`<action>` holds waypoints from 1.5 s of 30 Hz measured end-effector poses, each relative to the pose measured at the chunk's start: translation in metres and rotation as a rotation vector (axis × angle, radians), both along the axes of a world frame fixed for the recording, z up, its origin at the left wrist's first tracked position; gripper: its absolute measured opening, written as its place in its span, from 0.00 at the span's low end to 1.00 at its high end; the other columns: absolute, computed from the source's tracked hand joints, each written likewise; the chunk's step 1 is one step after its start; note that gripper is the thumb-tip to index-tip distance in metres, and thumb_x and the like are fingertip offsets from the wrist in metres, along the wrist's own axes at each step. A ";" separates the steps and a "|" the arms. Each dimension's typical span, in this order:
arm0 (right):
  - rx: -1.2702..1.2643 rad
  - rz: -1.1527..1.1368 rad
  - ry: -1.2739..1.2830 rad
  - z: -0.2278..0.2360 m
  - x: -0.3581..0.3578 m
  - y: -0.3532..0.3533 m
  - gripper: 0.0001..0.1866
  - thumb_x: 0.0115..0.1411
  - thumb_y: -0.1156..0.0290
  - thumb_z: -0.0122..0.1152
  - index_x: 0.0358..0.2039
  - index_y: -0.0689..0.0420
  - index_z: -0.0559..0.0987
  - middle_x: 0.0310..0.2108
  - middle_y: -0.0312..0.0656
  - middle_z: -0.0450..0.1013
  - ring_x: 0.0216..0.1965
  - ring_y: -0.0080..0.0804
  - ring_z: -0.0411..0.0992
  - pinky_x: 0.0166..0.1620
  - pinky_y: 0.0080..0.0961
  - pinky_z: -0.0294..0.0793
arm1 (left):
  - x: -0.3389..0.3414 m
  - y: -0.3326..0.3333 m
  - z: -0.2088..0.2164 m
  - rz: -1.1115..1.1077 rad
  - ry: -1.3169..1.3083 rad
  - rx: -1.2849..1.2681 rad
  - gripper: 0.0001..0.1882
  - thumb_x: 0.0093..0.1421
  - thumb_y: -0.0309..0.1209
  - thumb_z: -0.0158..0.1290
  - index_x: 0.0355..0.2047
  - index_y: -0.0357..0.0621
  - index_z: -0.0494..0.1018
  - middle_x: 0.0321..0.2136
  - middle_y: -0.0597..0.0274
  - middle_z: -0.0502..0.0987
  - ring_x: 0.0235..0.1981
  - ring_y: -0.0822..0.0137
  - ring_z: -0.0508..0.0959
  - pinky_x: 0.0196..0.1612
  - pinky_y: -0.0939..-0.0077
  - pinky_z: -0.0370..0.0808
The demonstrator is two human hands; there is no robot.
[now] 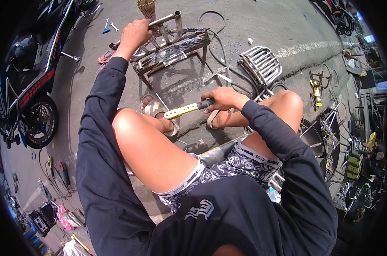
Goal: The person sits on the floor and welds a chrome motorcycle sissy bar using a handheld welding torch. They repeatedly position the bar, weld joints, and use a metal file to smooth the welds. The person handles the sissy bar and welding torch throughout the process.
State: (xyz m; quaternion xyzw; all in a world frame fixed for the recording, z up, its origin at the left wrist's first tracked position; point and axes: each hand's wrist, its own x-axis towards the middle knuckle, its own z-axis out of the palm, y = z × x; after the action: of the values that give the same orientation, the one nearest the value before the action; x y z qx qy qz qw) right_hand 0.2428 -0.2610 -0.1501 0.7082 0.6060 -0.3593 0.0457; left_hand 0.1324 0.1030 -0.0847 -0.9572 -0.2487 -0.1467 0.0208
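Observation:
My left hand (135,36) is closed round a bare metal tube frame (167,20) that rests on a small, worn bench (172,52) with a charred-looking top. Behind it stands a bundle of thin brown rods or bristles (147,7). In my right hand (225,99), above the ground between my knees, is a flat yellow tool with a black handle (184,111). A row of dots or holes runs along its yellow part, which points left; its exact kind is unclear. It is apart from the frame.
A motorbike (35,81) stands at the left. Two wrenches (113,27) lie beyond my left hand. A cable (221,40) snakes past the bench towards a barred metal rack (261,66) on the right. Metal frames (328,128) and other parts crowd the right side. An angle grinder (63,173) lies lower left.

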 end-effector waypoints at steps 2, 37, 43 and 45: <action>0.143 0.131 -0.049 0.048 0.034 -0.010 0.23 0.62 0.52 0.68 0.50 0.54 0.80 0.42 0.52 0.80 0.47 0.55 0.78 0.50 0.48 0.74 | -0.003 0.001 -0.003 0.021 -0.014 -0.023 0.14 0.59 0.35 0.55 0.44 0.47 0.81 0.37 0.42 0.83 0.40 0.40 0.84 0.45 0.46 0.80; 0.682 -0.173 -0.119 -0.064 0.146 0.031 0.49 0.47 0.41 0.77 0.70 0.29 0.68 0.28 0.36 0.70 0.21 0.38 0.73 0.24 0.36 0.75 | -0.039 -0.088 -0.001 0.192 -0.201 -0.207 0.22 0.56 0.20 0.61 0.51 0.42 0.72 0.31 0.45 0.81 0.32 0.41 0.82 0.33 0.59 0.77; 0.681 -0.166 -0.137 -0.067 0.147 0.031 0.49 0.46 0.44 0.79 0.70 0.30 0.70 0.27 0.35 0.69 0.19 0.36 0.71 0.24 0.34 0.74 | -0.038 -0.086 -0.016 0.147 -0.233 -0.268 0.24 0.53 0.16 0.59 0.52 0.41 0.74 0.36 0.42 0.81 0.37 0.39 0.82 0.40 0.62 0.78; 0.705 -0.182 -0.099 -0.069 0.147 0.031 0.49 0.45 0.44 0.79 0.70 0.33 0.70 0.26 0.35 0.67 0.19 0.36 0.70 0.24 0.33 0.74 | -0.040 -0.083 -0.019 0.157 -0.232 -0.315 0.24 0.59 0.18 0.57 0.57 0.39 0.72 0.31 0.45 0.82 0.32 0.50 0.84 0.37 0.66 0.78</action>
State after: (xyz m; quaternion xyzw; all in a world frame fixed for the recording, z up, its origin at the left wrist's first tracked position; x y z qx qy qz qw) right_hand 0.3902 -0.2301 -0.2192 0.7482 0.6240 -0.0963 -0.2038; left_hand 0.0920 0.0196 -0.1036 -0.9031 -0.3429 -0.2132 -0.1464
